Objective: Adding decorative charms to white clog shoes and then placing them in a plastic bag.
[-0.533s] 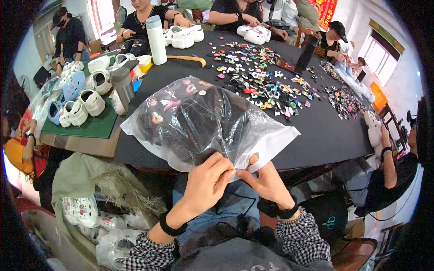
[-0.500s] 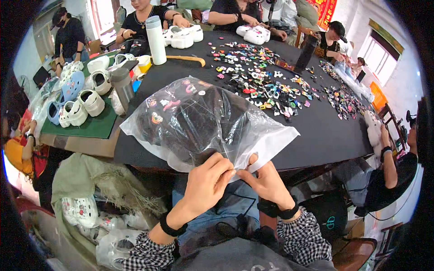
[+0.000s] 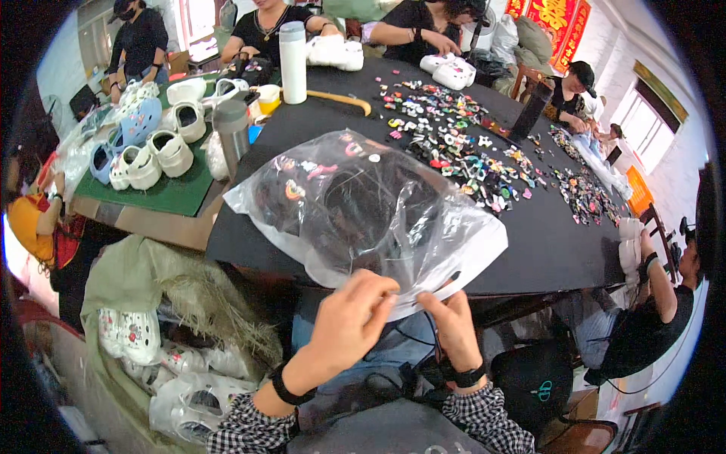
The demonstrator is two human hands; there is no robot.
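A clear plastic bag (image 3: 370, 219) with a whitish strip along its near edge lies spread over the front of the black table. Several small charms, one a rainbow (image 3: 293, 191), show through its far left part; I cannot tell whether they are inside or beneath. My left hand (image 3: 348, 321) is closed at the bag's near edge, fingers curled in a pinch. Beside it, my right hand (image 3: 455, 329) grips the same edge between thumb and fingers. The two hands are a short way apart.
Loose colourful charms (image 3: 454, 136) cover the black table's (image 3: 544, 253) far right. A white bottle (image 3: 293, 64) and a steel tumbler (image 3: 231, 129) stand to the left, near clogs (image 3: 171, 151) on a green mat (image 3: 162, 198). Bagged clogs (image 3: 200, 408) fill a sack at lower left. Co-workers sit around.
My hands have drawn slightly apart along the bag's near edge, and the right thumb has shifted away from the left fingers. The whole view has tilted and shifted a little.
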